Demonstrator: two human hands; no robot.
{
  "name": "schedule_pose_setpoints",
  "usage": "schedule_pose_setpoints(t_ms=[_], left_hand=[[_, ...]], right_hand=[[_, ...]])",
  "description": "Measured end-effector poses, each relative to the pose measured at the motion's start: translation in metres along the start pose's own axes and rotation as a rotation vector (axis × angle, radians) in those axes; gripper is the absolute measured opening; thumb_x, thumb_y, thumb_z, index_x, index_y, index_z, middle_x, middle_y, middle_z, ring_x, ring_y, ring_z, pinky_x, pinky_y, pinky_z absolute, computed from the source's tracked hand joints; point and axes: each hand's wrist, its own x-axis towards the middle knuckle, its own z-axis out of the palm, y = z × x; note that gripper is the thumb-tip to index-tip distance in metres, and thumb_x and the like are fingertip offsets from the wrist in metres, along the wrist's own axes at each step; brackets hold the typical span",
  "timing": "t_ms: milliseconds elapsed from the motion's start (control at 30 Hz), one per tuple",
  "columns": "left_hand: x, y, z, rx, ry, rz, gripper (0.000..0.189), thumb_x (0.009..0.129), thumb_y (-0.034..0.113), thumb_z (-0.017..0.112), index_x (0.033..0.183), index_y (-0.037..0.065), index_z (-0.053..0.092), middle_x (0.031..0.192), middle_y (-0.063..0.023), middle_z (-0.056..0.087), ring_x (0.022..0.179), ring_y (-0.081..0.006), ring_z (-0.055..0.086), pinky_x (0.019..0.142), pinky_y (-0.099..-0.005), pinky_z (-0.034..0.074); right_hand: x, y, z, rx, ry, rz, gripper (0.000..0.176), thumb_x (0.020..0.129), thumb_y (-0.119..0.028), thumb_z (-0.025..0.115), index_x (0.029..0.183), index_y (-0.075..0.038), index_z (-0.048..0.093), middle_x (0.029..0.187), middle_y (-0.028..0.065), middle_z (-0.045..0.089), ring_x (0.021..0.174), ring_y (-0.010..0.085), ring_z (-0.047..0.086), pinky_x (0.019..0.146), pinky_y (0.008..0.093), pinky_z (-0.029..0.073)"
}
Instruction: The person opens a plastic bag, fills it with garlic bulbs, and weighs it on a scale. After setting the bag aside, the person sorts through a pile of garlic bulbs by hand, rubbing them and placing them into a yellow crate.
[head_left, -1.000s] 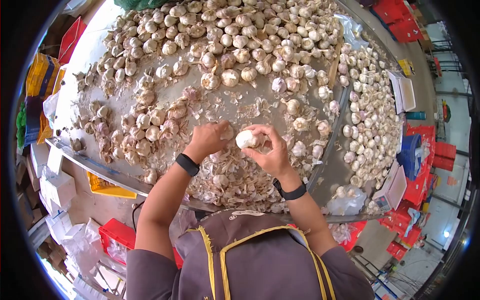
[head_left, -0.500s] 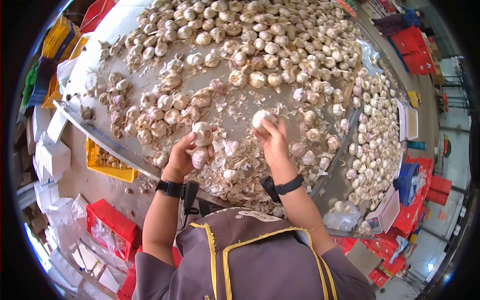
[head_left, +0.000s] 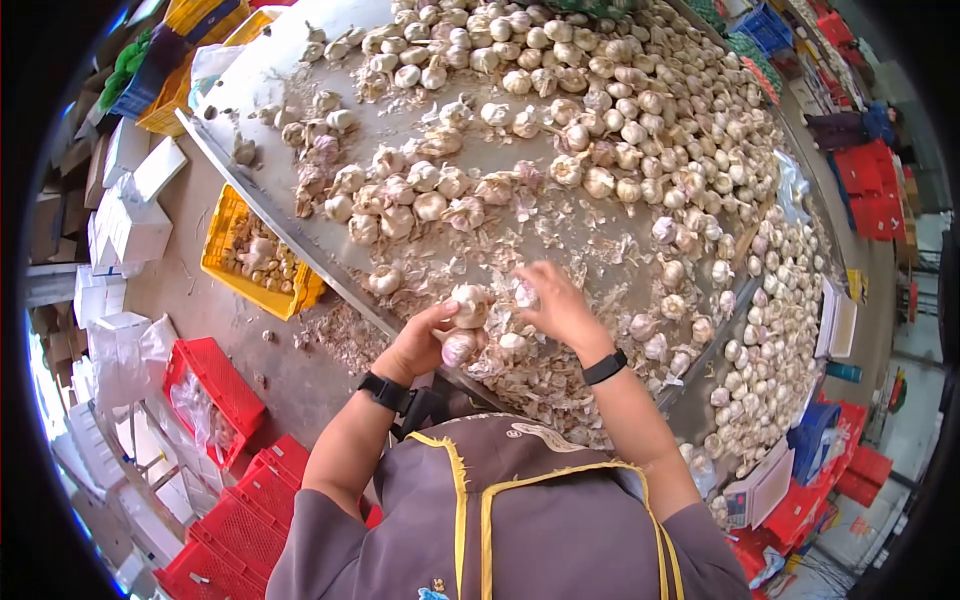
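My left hand (head_left: 424, 343) is wrapped round two garlic bulbs, a pale one (head_left: 469, 306) above and a purplish one (head_left: 459, 347) below. Just to the right, my right hand (head_left: 558, 303) has its fingers curled at a purple-white garlic bulb (head_left: 526, 293). Both hands are over the near part of the metal table (head_left: 400, 95), above loose garlic skins (head_left: 510, 375). A single whitish bulb (head_left: 513, 343) lies on the skins between them. A row of untrimmed bulbs (head_left: 430, 206) lies beyond my left hand.
A large heap of garlic (head_left: 640, 100) covers the far side. Cleaner bulbs (head_left: 770, 330) fill the right section behind a metal divider (head_left: 708, 347). A yellow crate (head_left: 262, 250) with garlic stands left, below the table edge. Red crates (head_left: 213, 400) stand at lower left.
The view has turned, so the table appears shifted right. My right hand has come closer to my left hand and tilted toward it. My left hand still holds its two bulbs.
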Motion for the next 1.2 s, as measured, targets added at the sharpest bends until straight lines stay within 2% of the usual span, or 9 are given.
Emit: schedule_pose_setpoints(t_ms=[133, 300, 433, 533, 667, 867, 933, 1000, 1200], left_hand=[[0.005, 0.013, 0.007, -0.003, -0.029, 0.037, 0.060, 0.093, 0.041, 0.056, 0.139, 0.004, 0.049, 0.102, -0.0152, 0.068, 0.088, -0.0229, 0.067, 0.076, -0.0349, 0.054], [0.017, 0.026, 0.018, 0.090, 0.085, 0.250, 0.060, 0.090, 0.036, 0.060, 0.139, 0.004, 0.048, 0.110, -0.0135, 0.065, 0.091, -0.0220, 0.066, 0.081, -0.0354, 0.055], [0.026, 0.028, 0.070, 0.929, 0.220, 0.450, 0.053, 0.084, 0.019, 0.072, 0.133, 0.008, 0.053, 0.124, -0.0144, 0.061, 0.114, -0.0237, 0.059, 0.093, -0.0367, 0.050], [0.035, 0.013, 0.091, 1.609, 0.030, 0.751, 0.049, 0.083, 0.023, 0.073, 0.126, 0.006, 0.057, 0.123, -0.0177, 0.059, 0.113, -0.0349, 0.059, 0.096, -0.0413, 0.050], [0.040, 0.016, 0.083, 1.622, 0.122, 0.912, 0.043, 0.085, 0.024, 0.071, 0.122, 0.005, 0.058, 0.119, -0.0186, 0.060, 0.106, -0.0375, 0.061, 0.091, -0.0436, 0.053], [0.033, 0.091, 0.002, 1.987, 1.063, 0.167, 0.053, 0.086, 0.033, 0.070, 0.132, 0.013, 0.052, 0.108, -0.0153, 0.067, 0.088, -0.0321, 0.068, 0.078, -0.0442, 0.053], [0.029, 0.105, -0.014, 2.035, 1.063, 0.145, 0.055, 0.085, 0.034, 0.071, 0.131, 0.013, 0.051, 0.105, -0.0155, 0.068, 0.088, -0.0328, 0.068, 0.078, -0.0442, 0.053], [0.034, 0.114, -0.023, 2.077, 1.065, 0.121, 0.056, 0.084, 0.036, 0.072, 0.130, 0.012, 0.050, 0.102, -0.0157, 0.068, 0.087, -0.0334, 0.069, 0.079, -0.0442, 0.053], [0.052, 0.134, -0.033, 2.116, 0.827, -0.018, 0.036, 0.076, 0.019, 0.070, 0.108, 0.008, 0.058, 0.091, -0.0161, 0.071, 0.082, -0.0338, 0.070, 0.075, -0.0403, 0.055]], right_hand=[[-0.010, 0.024, 0.023, -0.151, -0.115, -0.019, 0.055, 0.080, -0.016, 0.074, 0.131, -0.017, 0.054, 0.129, 0.0081, 0.055, 0.120, 0.0256, 0.056, 0.095, 0.0390, 0.050], [-0.010, 0.022, 0.008, 1.496, -0.037, 0.406, 0.048, 0.095, -0.032, 0.058, 0.137, -0.010, 0.051, 0.125, 0.0132, 0.064, 0.113, 0.0296, 0.063, 0.099, 0.0437, 0.051], [-0.020, -0.005, 0.008, 2.184, -0.374, 0.422, 0.052, 0.100, -0.046, 0.043, 0.135, -0.009, 0.051, 0.124, 0.0159, 0.062, 0.115, 0.0298, 0.062, 0.100, 0.0481, 0.050], [-0.035, 0.002, 0.041, 1.668, -0.088, 0.097, 0.051, 0.101, -0.047, 0.043, 0.134, -0.009, 0.052, 0.123, 0.0153, 0.062, 0.117, 0.0295, 0.061, 0.098, 0.0493, 0.052], [-0.044, 0.017, 0.032, 2.703, -0.231, 0.316, 0.051, 0.099, -0.045, 0.051, 0.132, -0.006, 0.051, 0.127, 0.0172, 0.056, 0.121, 0.0335, 0.055, 0.089, 0.0471, 0.057], [-0.113, 0.106, -0.076, 2.722, 0.378, -0.357, 0.044, 0.084, -0.003, 0.069, 0.123, -0.009, 0.051, 0.119, 0.0113, 0.053, 0.117, 0.0270, 0.055, 0.081, 0.0383, 0.061], [-0.146, 0.135, -0.116, 2.917, 0.435, -1.132, 0.050, 0.086, -0.008, 0.064, 0.132, -0.001, 0.045, 0.123, 0.0132, 0.055, 0.119, 0.0280, 0.055, 0.088, 0.0428, 0.057], [-0.206, 0.147, -0.148, 2.615, 1.304, -0.681, 0.063, 0.091, -0.028, 0.064, 0.142, 0.000, 0.040, 0.130, 0.0166, 0.057, 0.120, 0.0327, 0.055, 0.096, 0.0493, 0.051], [-0.194, 0.212, -0.109, 2.604, 1.088, -0.405, 0.057, 0.097, -0.040, 0.057, 0.137, 0.000, 0.048, 0.135, 0.0186, 0.056, 0.122, 0.0326, 0.055, 0.099, 0.0474, 0.049]])
